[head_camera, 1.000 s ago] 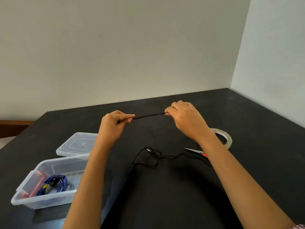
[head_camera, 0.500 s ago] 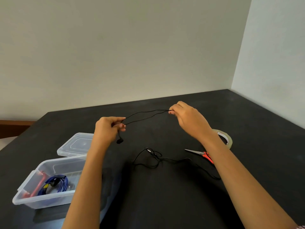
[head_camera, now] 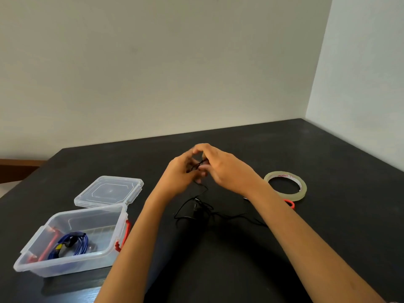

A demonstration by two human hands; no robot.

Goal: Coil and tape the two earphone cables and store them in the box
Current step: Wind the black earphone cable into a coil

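Both hands, left hand (head_camera: 181,171) and right hand (head_camera: 220,169), pinching black earphone cable (head_camera: 197,166) above its loose tangle (box (head_camera: 87,217) left of tangle): keep loops even, small.

A black table (head_camera: 328,215) is sitting in a corner where a plain cream wall (head_camera: 153,62) is meeting a paler wall (head_camera: 367,73); brown wooden trim (head_camera: 19,166) is showing at left.

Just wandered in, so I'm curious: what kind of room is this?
Probably a plain indoor room with a worktable in a corner: a bare black table meeting blank pale walls, holding only a tape roll and a plastic box.
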